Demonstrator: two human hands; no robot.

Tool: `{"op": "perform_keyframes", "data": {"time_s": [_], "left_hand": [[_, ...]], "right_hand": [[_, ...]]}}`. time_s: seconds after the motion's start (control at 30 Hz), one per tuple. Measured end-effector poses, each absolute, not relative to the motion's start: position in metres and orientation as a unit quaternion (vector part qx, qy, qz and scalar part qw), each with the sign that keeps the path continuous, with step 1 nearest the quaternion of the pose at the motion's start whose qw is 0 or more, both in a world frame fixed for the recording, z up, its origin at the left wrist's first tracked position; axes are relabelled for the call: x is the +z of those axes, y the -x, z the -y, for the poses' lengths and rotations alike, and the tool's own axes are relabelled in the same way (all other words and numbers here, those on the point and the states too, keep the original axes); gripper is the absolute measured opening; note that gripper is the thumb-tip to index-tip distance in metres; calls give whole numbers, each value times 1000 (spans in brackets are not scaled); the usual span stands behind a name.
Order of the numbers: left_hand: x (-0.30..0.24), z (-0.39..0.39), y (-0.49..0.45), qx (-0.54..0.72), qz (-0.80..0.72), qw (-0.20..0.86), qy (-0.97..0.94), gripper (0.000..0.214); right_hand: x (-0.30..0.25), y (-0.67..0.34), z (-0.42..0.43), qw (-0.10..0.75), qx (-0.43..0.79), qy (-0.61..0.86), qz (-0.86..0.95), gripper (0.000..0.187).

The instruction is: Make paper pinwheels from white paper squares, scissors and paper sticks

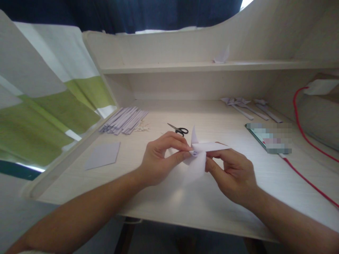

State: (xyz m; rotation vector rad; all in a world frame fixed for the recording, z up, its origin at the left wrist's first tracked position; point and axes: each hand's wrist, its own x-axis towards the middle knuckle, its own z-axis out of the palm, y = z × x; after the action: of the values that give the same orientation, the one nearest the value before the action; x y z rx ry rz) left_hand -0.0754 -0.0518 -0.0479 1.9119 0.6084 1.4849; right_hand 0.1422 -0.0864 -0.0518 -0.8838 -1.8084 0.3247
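A white paper pinwheel [196, 168] with folded blades is held up over the desk between my two hands. With thumb and fingertips, my left hand [161, 157] pinches it close to its centre, where a small rolled bit of paper shows. My right hand [234, 173] grips the pinwheel from the other side, thumb below and fingers partly hidden behind a blade. Just beyond the hands lies a pair of scissors [180, 130] with black handles, its blades pointing to the far left.
Rolled paper sticks [124, 120] are piled at the left, beside thin pale bits [143, 127] and a paper square [103, 155]. Several pinwheels on sticks [242, 106] lie at the back right. A phone [268, 137] has a red cable [308, 180]. Folded paper [221, 57] stands on the shelf.
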Motion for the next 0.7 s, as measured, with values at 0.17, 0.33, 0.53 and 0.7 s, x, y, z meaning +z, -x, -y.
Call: {"op": "perform_keyframes", "data": {"time_s": [0.17, 0.33, 0.53, 0.7], "left_hand": [[-48, 52, 76, 564, -269, 258, -737, 6], [-49, 48, 79, 559, -320, 201, -738, 12], [-54, 29, 87, 503, -366, 254, -740, 20], [-59, 22, 84, 455, -361, 356, -732, 28]], "right_hand": [[-49, -143, 86, 516, 224, 414, 715, 10], [-47, -144, 78, 541, 357, 409, 642, 11], [-51, -155, 61, 585, 437, 370, 575, 15], [-54, -158, 53, 599, 449, 368, 552, 15]]}}
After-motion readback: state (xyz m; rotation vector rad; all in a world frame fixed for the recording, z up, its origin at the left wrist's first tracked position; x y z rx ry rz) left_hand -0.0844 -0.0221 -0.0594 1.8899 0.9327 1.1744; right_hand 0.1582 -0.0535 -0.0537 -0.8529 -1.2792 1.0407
